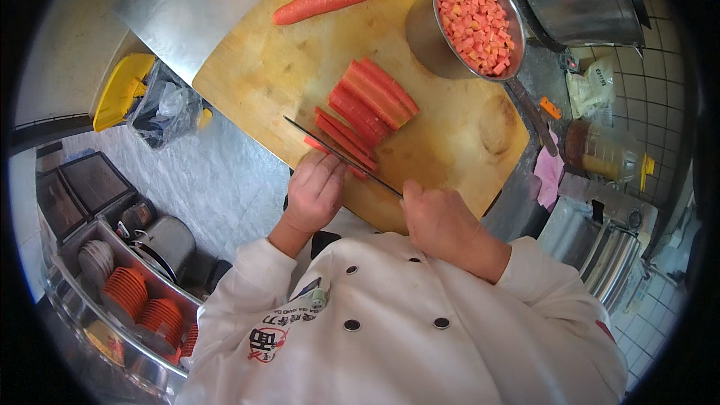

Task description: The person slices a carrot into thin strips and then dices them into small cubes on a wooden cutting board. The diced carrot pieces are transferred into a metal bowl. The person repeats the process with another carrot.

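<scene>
My right hand grips the handle of a kitchen knife, most of the handle hidden in my fist. The knife blade is seen nearly edge-on as a thin dark line slanting up to the left across the cutting board. Beside the blade, the curled fingers of my left hand press on a carrot piece, largely covered by fingers and knife. Just beyond the blade lie long carrot slices. A thicker stack of carrot slabs rests behind them. One whole peeled carrot lies near the board's far side.
A metal pot of diced carrot stands on the board's far right, its handle jutting toward me. Right of it are a pink cloth and an oil bottle. At left sit a lined bin and stacked orange dishes.
</scene>
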